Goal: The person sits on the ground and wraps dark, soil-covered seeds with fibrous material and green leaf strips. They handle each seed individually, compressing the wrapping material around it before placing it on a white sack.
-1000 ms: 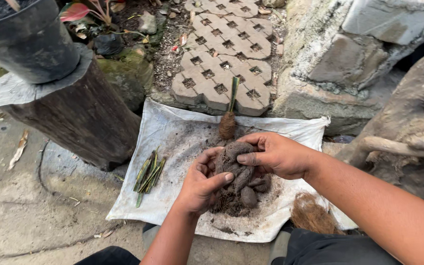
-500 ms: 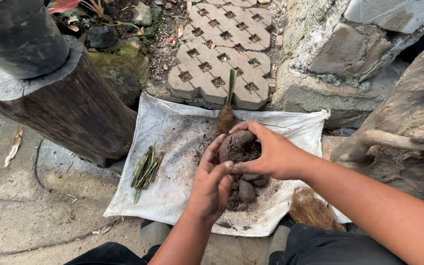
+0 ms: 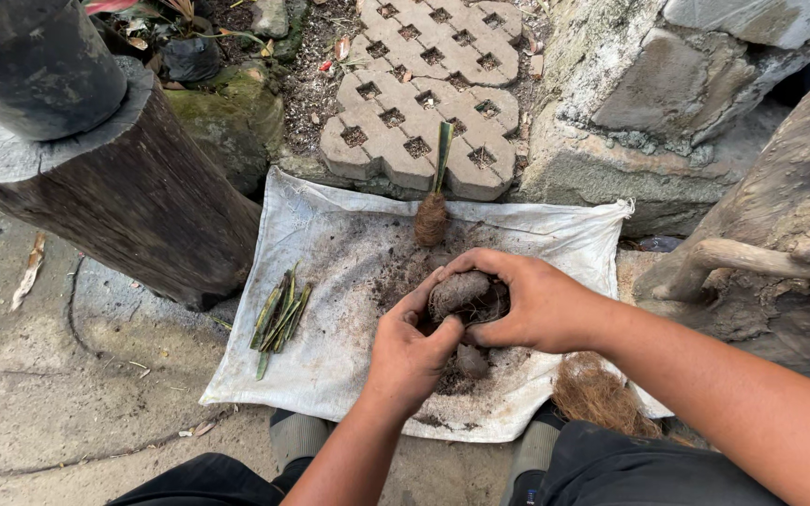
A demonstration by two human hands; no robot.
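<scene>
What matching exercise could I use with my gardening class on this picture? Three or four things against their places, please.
Things:
1. brown lump
2. green stem cuttings
3. bulb with cut stalk
4. coconut fibre

Places:
A. left part of the white cloth
B. far edge of the cloth, leaning on the paving block
C. between the left hand and right hand
D. right of the cloth's near edge

Pairs: 1-C, 2-A, 3-B, 4-D

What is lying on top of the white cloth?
On the white cloth: scattered soil, green stem cuttings, a fibre-wrapped plant stub and dark clumps. Both hands, left hand and right hand, cover part of the pile.
</scene>
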